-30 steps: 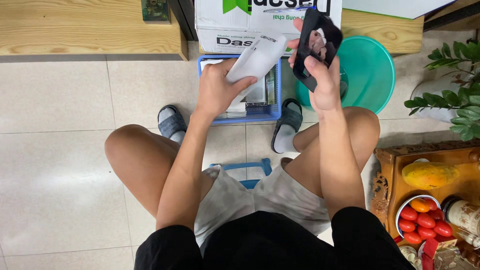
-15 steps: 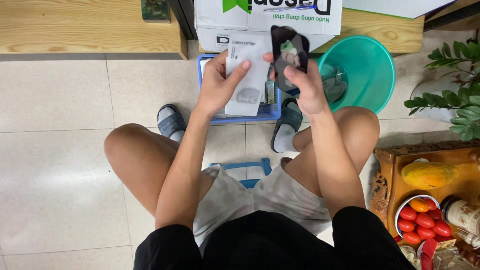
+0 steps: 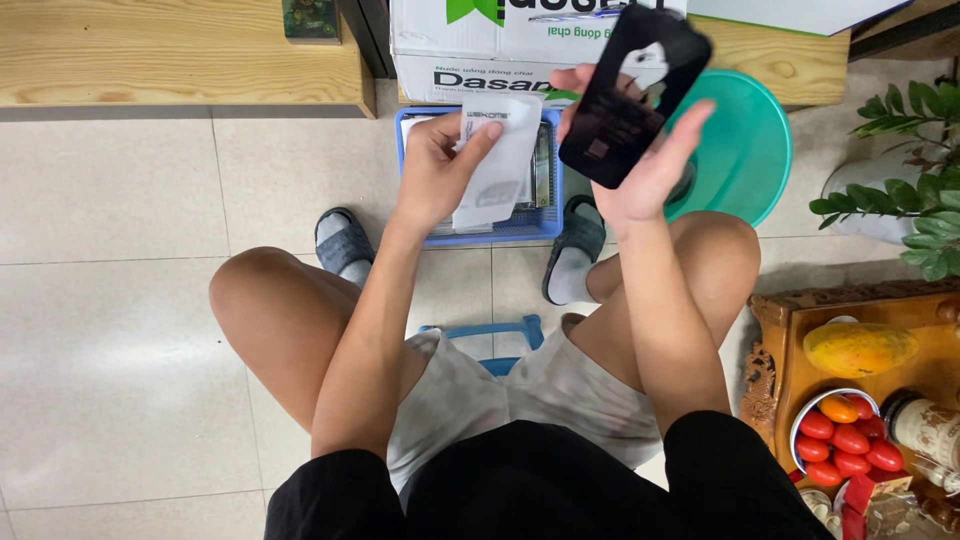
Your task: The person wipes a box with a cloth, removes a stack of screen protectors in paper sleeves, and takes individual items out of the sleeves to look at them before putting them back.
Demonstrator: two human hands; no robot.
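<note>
Just one white packet (image 3: pixel 497 160), left hand (image 3: pixel 432 175); one black case (image 3: pixel 630 95), right hand (image 3: pixel 640 170).

A: Quick tally, what have we got?

B: Two hands: left (image 3: pixel 435 170) and right (image 3: pixel 640 165). One white flat paper packet (image 3: pixel 500 160), one black glossy phone case (image 3: pixel 630 95).

A: On the floor?

B: One blue plastic mesh basket (image 3: pixel 500 232), one round teal plastic basin (image 3: pixel 745 150), one white cardboard box (image 3: pixel 470 50), two grey slippers (image 3: pixel 340 240).

A: And right?

B: One yellow-green papaya (image 3: pixel 860 348), one bowl of red tomatoes (image 3: pixel 845 440).
</note>
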